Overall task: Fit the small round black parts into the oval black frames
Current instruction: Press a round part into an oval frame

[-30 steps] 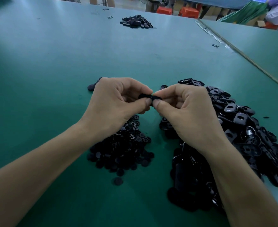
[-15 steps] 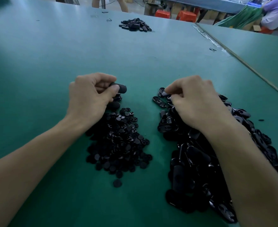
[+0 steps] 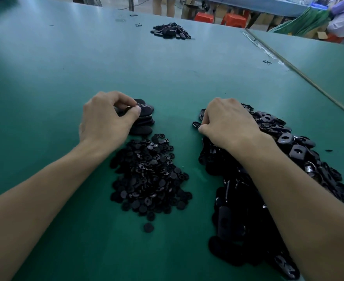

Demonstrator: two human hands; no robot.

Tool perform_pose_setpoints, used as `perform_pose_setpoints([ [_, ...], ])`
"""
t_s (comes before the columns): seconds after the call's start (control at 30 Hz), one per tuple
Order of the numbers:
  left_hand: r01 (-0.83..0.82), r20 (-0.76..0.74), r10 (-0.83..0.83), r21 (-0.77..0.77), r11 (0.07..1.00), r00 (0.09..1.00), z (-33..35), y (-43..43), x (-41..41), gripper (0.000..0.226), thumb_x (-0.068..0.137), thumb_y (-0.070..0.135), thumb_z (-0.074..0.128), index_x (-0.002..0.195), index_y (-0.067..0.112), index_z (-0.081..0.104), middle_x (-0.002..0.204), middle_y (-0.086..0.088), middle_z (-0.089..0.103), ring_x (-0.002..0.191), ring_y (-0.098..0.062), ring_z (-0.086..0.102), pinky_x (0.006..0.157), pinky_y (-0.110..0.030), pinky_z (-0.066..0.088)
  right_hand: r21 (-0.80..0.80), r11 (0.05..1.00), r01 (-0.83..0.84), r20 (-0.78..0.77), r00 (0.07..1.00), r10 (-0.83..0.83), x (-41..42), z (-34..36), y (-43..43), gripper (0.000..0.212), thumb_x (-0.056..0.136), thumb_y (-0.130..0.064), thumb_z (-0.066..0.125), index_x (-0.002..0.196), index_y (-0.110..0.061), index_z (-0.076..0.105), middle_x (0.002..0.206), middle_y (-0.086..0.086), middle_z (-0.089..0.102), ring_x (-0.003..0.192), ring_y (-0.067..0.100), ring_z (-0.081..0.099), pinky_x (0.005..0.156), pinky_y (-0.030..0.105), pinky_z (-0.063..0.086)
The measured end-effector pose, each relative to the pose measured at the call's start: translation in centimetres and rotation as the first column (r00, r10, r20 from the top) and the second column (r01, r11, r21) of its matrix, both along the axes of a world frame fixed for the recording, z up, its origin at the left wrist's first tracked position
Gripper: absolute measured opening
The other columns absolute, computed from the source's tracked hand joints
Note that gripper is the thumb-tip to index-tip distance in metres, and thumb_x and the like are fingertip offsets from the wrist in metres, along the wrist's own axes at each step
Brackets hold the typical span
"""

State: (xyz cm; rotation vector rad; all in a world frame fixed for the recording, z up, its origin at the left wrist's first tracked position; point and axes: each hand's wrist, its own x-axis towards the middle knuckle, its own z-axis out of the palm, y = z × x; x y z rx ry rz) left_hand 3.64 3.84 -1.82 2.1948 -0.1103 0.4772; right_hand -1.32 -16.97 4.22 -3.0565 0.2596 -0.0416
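- Showing a green table as seen by the head camera, with two bare forearms entering from 6 o'clock.
- Left hand: placed at 10 o'clock of the heap of small round parts. Its fingers are curled, and the top frame of a short stack of oval frames is pinched between thumb and forefinger.
- The stack is set on the table at 12 o'clock of the heap of small round parts, just beside its far edge.
- Right hand: laid knuckles-up on the 11 o'clock end of the large heap of oval frames. The fingers are curled down into the pieces and the fingertips are hidden, so whether a frame is gripped cannot be told.
- A single oval frame is seen at 9 o'clock of the right hand, just beside the thumb tip.
- The two heaps are laid side by side, the round parts at 9 o'clock of the oval frames, with a bare strip of table between them.
- One stray round part is found at 6 o'clock of its heap, slightly apart from it.
- A far heap of black pieces is seen at 12 o'clock, well apart from both hands.
- Orange stools are visible beyond the table at 1 o'clock, and a second green table adjoins at 2 o'clock.
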Motion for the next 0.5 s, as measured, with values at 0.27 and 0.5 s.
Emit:
perform_pose_setpoints([
  [0.27,0.139,0.128,-0.128,-0.084,0.987,0.983,0.9,-1.3,-1.4,0.017,0.088,0.032,0.07,0.076,0.041,0.063,0.076,0.015,0.064,0.061,0.003,0.055,0.065,-0.015,0.044,0.216,0.972,-0.093,0.259,0.965,0.035,-1.7,0.9,0.5,0.021,0.1,-0.02,0.047,0.096,-0.01,0.066,0.095,0.009,0.066,0.096,0.027,0.057,0.076,0.034,0.045],
  [0.5,0.46,0.145,-0.437,-0.283,0.842,0.888,2.2,-3.3,-4.1,0.011,0.091,0.04,0.063,0.085,0.036,0.071,0.074,0.009,0.073,0.06,-0.01,0.061,0.057,-0.037,0.05,0.703,0.639,-0.312,0.372,0.927,0.043,-5.3,0.0,1.9,0.018,0.101,-0.017,0.056,0.092,-0.026,0.069,0.072,-0.008,0.07,0.065,-0.006,0.068,0.06,0.009,0.048],
])
